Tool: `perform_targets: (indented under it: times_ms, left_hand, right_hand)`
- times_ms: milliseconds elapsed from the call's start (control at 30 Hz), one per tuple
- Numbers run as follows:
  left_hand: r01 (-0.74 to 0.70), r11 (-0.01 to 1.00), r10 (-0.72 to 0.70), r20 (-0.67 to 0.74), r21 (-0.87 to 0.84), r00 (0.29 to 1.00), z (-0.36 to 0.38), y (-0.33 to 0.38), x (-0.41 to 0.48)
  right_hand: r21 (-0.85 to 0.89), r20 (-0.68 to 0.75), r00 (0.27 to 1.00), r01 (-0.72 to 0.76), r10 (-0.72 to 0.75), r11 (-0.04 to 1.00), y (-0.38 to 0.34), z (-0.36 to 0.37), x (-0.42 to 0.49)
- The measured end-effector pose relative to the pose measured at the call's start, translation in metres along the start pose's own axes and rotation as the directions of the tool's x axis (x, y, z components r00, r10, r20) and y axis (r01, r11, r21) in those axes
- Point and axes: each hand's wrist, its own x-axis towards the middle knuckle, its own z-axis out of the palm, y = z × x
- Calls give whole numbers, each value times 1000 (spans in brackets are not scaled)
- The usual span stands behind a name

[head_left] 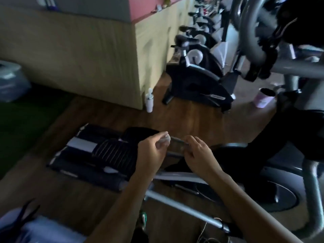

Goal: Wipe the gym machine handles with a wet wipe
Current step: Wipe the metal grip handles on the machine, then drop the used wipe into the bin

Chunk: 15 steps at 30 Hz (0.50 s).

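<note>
**Both hands on a small packet, machine handles untouched**

You stand on a dim wooden floor (184, 118) in a gym, with a row of exercise bikes (196, 79) along a pale wall (84, 57) and a white spray bottle (149, 99) at the wall's corner. A dark striped mat (98, 155) lies on the floor ahead of you.

Your left hand (151, 152) and right hand (199, 156) are raised side by side above the machine's frame (182, 206). Between them you hold a small, thin, see-through packet (177, 143); blur hides whether it is the wipe itself. Left fingertips (164, 137) pinch its pale end; right fingers (190, 142) are curled, pinching the other end.

The machine's grey handle (249, 23) rises at upper right, well apart from both hands.
</note>
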Motion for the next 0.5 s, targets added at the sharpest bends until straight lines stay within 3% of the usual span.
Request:
perform_targets:
  times_ms: [233,400,500]
  left_hand:
    - [338,928,-338,-28,158,941,-47,-20,-121]
    - [421,871,-399,-137,253,907,-78,-23,-186]
    - [442,852,-413,-157,281,897,-92,-24,-220]
  right_hand:
    - [7,324,946,30,-30,1000,-24,66,-81]
    - [-13,481,875,70,-55,997,-46,98,-128]
    - [-16,499,862,119,-95,993,-58,109,-154]
